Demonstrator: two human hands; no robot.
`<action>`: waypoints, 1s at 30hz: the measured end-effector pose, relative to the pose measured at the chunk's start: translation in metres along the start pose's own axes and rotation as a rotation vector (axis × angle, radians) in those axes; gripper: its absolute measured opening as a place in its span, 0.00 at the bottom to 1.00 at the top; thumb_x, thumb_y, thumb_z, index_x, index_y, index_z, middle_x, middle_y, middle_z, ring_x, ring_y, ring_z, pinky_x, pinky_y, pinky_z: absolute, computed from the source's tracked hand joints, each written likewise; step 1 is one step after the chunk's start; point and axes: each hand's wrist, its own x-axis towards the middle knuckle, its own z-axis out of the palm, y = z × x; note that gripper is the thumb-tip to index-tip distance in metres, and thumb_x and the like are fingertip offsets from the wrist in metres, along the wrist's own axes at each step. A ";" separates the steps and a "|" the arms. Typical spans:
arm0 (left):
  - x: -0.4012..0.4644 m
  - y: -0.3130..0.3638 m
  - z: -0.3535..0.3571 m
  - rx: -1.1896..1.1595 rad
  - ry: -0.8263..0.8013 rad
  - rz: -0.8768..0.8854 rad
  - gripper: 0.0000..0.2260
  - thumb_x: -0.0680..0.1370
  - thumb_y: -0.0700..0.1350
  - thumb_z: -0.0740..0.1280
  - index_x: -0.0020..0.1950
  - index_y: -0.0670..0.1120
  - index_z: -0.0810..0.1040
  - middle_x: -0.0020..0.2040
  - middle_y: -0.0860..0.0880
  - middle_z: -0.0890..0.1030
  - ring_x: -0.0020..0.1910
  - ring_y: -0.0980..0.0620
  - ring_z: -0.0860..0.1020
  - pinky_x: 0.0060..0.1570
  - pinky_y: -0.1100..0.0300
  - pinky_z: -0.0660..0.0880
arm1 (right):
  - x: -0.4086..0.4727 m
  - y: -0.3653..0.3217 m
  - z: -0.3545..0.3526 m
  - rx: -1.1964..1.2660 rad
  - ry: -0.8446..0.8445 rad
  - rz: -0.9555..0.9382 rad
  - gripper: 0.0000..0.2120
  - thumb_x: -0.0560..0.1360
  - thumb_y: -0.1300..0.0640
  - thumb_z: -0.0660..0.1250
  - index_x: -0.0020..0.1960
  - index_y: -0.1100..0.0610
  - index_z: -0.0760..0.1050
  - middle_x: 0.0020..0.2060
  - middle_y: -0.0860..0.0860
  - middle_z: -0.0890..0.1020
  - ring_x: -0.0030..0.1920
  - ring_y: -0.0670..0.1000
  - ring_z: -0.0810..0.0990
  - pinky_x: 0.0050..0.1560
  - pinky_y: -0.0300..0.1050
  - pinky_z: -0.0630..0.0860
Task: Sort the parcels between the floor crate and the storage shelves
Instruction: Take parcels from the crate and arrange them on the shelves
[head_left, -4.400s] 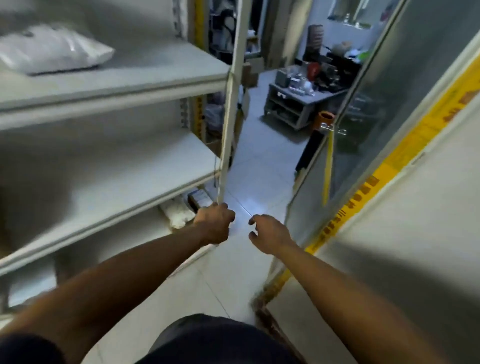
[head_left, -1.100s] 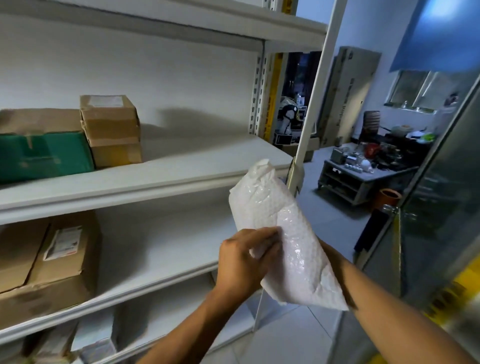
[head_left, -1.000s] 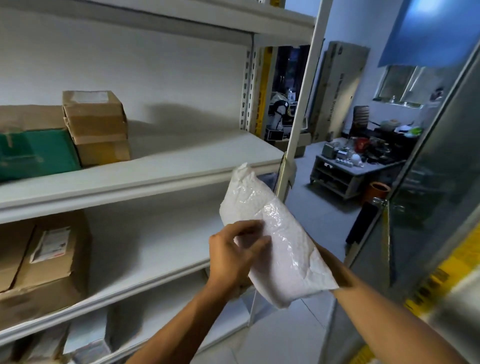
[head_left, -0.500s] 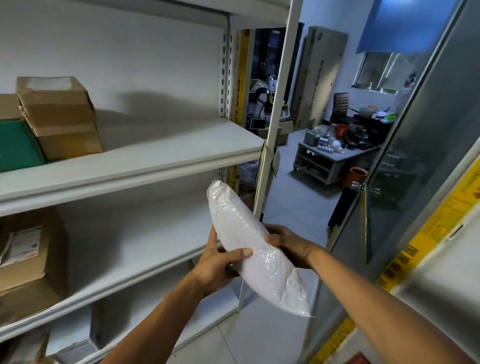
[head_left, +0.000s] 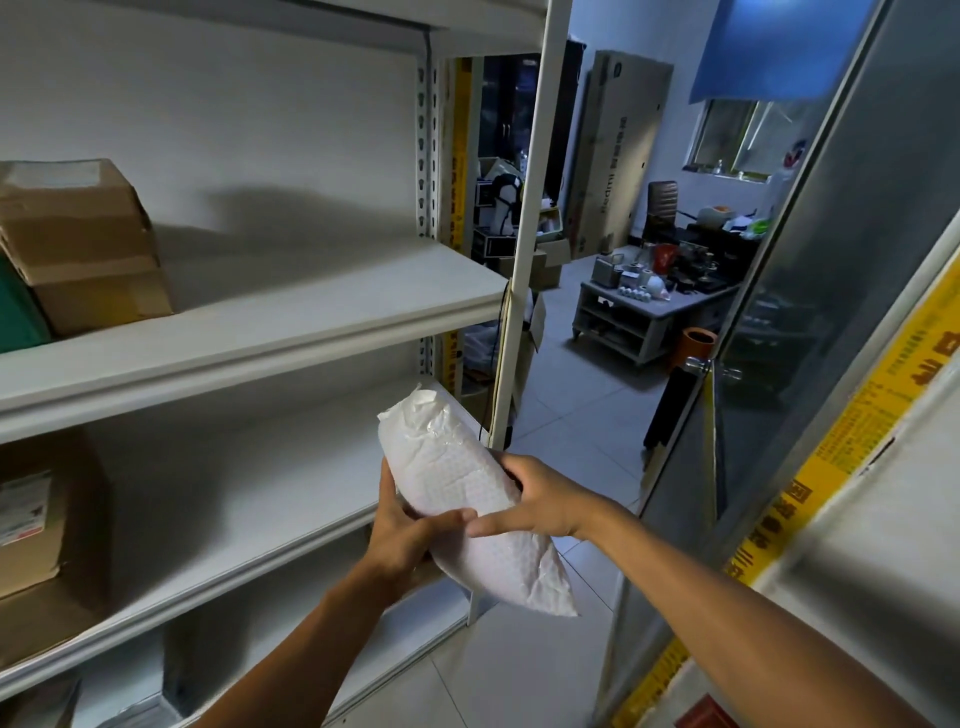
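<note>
- In front of the white metal storage shelves, at the level of the middle shelf's front edge, a white bubble mailer is held in the air, tilted.
- The left hand wraps it from below, thumb on top.
- The right hand grips its right edge, index finger extended.
- Cardboard boxes sit on the upper shelf, far left.

grey low table, orange pipe, blue board

One white bubble-wrap parcel; two cardboard boxes, one on upper shelf, one on middle shelf; two hands.
</note>
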 end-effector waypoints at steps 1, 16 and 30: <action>0.000 -0.002 -0.001 0.015 0.037 -0.004 0.47 0.60 0.38 0.83 0.68 0.68 0.65 0.59 0.52 0.79 0.51 0.50 0.84 0.36 0.57 0.83 | 0.001 0.001 0.002 -0.037 0.013 -0.010 0.40 0.63 0.38 0.81 0.70 0.43 0.70 0.64 0.40 0.78 0.65 0.43 0.76 0.64 0.49 0.79; 0.004 0.037 -0.038 0.041 0.185 -0.120 0.40 0.60 0.60 0.84 0.68 0.48 0.80 0.54 0.49 0.87 0.48 0.50 0.86 0.40 0.63 0.80 | 0.026 0.002 -0.043 0.504 0.209 -0.021 0.17 0.79 0.73 0.64 0.65 0.62 0.76 0.57 0.61 0.83 0.52 0.54 0.84 0.56 0.48 0.81; 0.054 0.182 -0.043 -0.125 0.432 0.208 0.16 0.71 0.43 0.80 0.56 0.38 0.84 0.47 0.41 0.87 0.42 0.48 0.87 0.40 0.57 0.83 | 0.070 -0.100 -0.081 0.525 0.194 -0.242 0.38 0.67 0.45 0.81 0.74 0.38 0.70 0.65 0.50 0.81 0.63 0.56 0.81 0.61 0.55 0.79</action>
